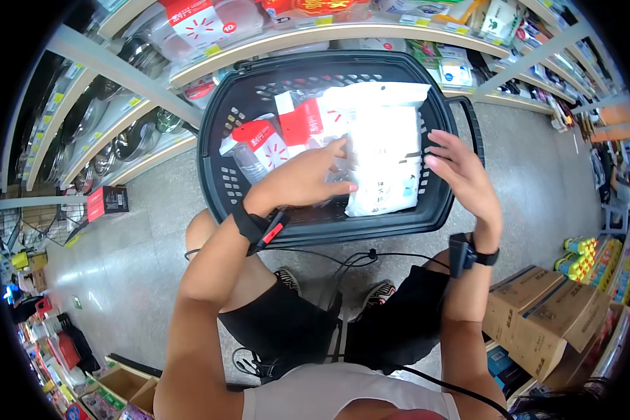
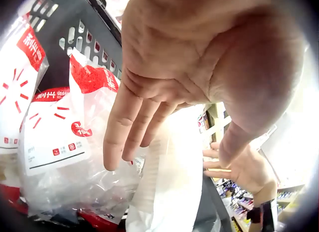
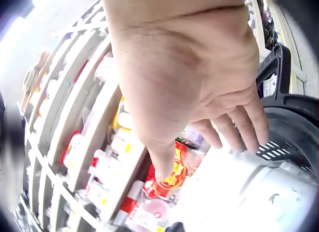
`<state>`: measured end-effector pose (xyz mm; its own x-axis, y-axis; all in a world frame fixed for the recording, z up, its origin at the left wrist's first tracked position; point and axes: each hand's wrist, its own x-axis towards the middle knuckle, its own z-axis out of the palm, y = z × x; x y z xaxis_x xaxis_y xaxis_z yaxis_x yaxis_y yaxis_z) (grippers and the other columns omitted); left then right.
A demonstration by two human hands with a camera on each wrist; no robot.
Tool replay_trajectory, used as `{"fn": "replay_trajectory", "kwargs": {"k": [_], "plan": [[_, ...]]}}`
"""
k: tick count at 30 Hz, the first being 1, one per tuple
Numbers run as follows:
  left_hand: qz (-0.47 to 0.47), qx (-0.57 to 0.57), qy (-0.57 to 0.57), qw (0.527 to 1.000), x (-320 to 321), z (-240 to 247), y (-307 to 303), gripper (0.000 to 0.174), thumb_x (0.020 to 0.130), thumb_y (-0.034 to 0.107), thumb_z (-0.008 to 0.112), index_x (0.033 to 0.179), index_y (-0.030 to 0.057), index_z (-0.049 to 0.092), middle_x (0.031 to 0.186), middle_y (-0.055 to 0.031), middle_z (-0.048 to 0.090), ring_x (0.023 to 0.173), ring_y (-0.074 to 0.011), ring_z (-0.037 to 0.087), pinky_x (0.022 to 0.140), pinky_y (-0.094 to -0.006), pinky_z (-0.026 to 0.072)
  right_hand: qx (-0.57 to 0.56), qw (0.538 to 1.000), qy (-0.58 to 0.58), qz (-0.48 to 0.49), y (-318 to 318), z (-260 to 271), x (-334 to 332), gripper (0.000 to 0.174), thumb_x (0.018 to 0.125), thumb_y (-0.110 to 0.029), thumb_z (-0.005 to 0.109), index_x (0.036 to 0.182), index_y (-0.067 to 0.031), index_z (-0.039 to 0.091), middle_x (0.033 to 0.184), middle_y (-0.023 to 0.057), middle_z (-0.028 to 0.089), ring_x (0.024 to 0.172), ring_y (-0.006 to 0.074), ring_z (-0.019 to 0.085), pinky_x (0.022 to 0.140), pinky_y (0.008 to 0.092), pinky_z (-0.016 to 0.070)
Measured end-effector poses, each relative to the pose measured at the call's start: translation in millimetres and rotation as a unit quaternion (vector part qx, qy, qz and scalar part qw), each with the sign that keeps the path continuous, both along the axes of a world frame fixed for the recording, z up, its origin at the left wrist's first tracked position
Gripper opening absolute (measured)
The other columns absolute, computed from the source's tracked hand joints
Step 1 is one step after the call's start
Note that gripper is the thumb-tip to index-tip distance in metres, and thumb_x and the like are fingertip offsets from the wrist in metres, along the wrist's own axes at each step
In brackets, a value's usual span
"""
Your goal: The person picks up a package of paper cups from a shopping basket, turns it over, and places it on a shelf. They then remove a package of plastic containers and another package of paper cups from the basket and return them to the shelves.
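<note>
1. White pack (image 1: 385,164) lies in the basket (image 1: 322,238), glossy and wrinkled, dark print toward its lower end.
2. Left hand (image 1: 304,175): fingers open, at the pack's left edge; whether they touch, I cannot tell.
3. Right hand (image 1: 465,178): fingers open and spread, by the right edge.
4. Narrow gap right of the pack; red-and-white bags (image 1: 262,143) crowd its left.

A red badge on the shelf's plastic-ware pack (image 1: 213,29) reads "10". Chinese characters on the basket's red-and-white packets (image 2: 55,127) and white package (image 1: 383,150) are too blurred to read surely.
</note>
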<state>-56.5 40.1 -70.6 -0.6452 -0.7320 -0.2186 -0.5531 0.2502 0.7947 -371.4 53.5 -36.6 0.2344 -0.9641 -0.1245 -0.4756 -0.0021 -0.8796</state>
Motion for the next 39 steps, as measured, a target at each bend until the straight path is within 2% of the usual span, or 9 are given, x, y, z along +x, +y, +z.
{"fn": "replay_trajectory", "kwargs": {"k": [3,10,13,16,17,23,33,35,39], "plan": [[0.037,0.031,0.038,0.998,1.5,-10.0,-1.7,0.094,0.090,0.042,0.074,0.152,-0.0106,0.026,0.135,-0.0267,0.058,0.123,-0.0339,0.060,0.098,-0.0383,0.0512,0.042,0.999,-0.019,-0.022,-8.6,-23.7,13.0,0.078,0.090,-0.039,0.075,0.137,0.0157,0.044,0.128,0.0322,0.060,0.116,0.0358,0.064,0.097,0.0399,0.0516],[0.083,0.025,0.000,0.996,-24.2,7.2,6.3,0.087,0.090,0.043,0.074,0.146,-0.0118,0.035,0.129,-0.0302,0.059,0.118,-0.0358,0.062,0.097,-0.0414,0.0508,0.014,0.995,0.095,0.001,-18.1,-53.2,33.7,0.087,0.082,-0.047,0.080,0.131,0.0169,0.048,0.110,0.0304,0.068,0.103,0.0337,0.070,0.092,0.0370,0.0529],[0.176,-0.147,0.008,0.973,-27.6,3.1,8.2,0.070,0.091,0.040,0.073,0.129,-0.0119,0.047,0.118,-0.0305,0.061,0.110,-0.0389,0.063,0.095,-0.0442,0.0488,0.022,0.999,-0.019,0.016,-19.6,-62.6,35.5,0.074,0.085,-0.038,0.081,0.127,0.0155,0.050,0.106,0.0235,0.070,0.098,0.0256,0.070,0.087,0.0349,0.0542],[0.269,-0.170,0.109,0.942,-34.6,9.4,0.1,0.070,0.090,0.039,0.074,0.130,-0.0121,0.047,0.115,-0.0295,0.061,0.107,-0.0370,0.063,0.095,-0.0418,0.0483,0.049,0.989,-0.141,0.020,-15.8,-57.7,45.2,0.060,0.091,-0.026,0.077,0.130,0.0119,0.051,0.110,0.0189,0.069,0.099,0.0189,0.067,0.086,0.0323,0.0537],[0.289,-0.150,0.107,0.940,-36.4,21.1,1.2,0.066,0.090,0.035,0.075,0.130,-0.0102,0.047,0.112,-0.0244,0.063,0.103,-0.0300,0.065,0.092,-0.0384,0.0498,0.039,0.984,-0.174,-0.002,-14.0,-52.5,51.0,0.059,0.093,-0.025,0.076,0.132,0.0095,0.050,0.114,0.0193,0.067,0.102,0.0192,0.066,0.087,0.0324,0.0533],[0.299,-0.016,0.261,0.918,-56.2,21.9,-12.2,0.066,0.084,0.036,0.081,0.125,-0.0067,0.052,0.110,-0.0195,0.066,0.102,-0.0236,0.066,0.086,-0.0351,0.0527,0.026,0.942,-0.330,-0.061,-14.8,-42.4,55.2,0.061,0.091,-0.017,0.077,0.138,0.0029,0.044,0.123,0.0173,0.062,0.113,0.0200,0.062,0.093,0.0319,0.0533],[0.266,0.076,0.344,0.897,-57.5,1.7,-24.0,0.070,0.084,0.029,0.083,0.135,-0.0043,0.049,0.119,-0.0176,0.065,0.107,-0.0215,0.067,0.090,-0.0341,0.0546,-0.078,0.966,-0.233,-0.084,-14.6,-45.3,56.9,0.054,0.094,-0.027,0.073,0.132,0.0056,0.051,0.115,0.0164,0.067,0.105,0.0178,0.065,0.088,0.0305,0.0530],[0.266,0.070,0.343,0.898,-56.7,-0.6,-24.2,0.057,0.088,0.020,0.078,0.132,-0.0039,0.050,0.117,-0.0148,0.066,0.100,-0.0194,0.069,0.083,-0.0309,0.0571,-0.074,0.970,-0.217,-0.086,-15.1,-45.3,56.1,0.054,0.096,-0.028,0.071,0.132,0.0056,0.050,0.114,0.0160,0.067,0.104,0.0175,0.065,0.088,0.0305,0.0527],[0.259,0.105,0.353,0.893,-54.6,3.5,-17.3,0.059,0.089,0.019,0.076,0.134,-0.0049,0.046,0.118,-0.0163,0.065,0.101,-0.0194,0.069,0.083,-0.0311,0.0581,-0.019,0.972,-0.218,-0.085,-12.7,-46.6,55.2,0.054,0.098,-0.032,0.067,0.133,0.0048,0.050,0.114,0.0147,0.066,0.103,0.0163,0.064,0.087,0.0298,0.0516]]}}
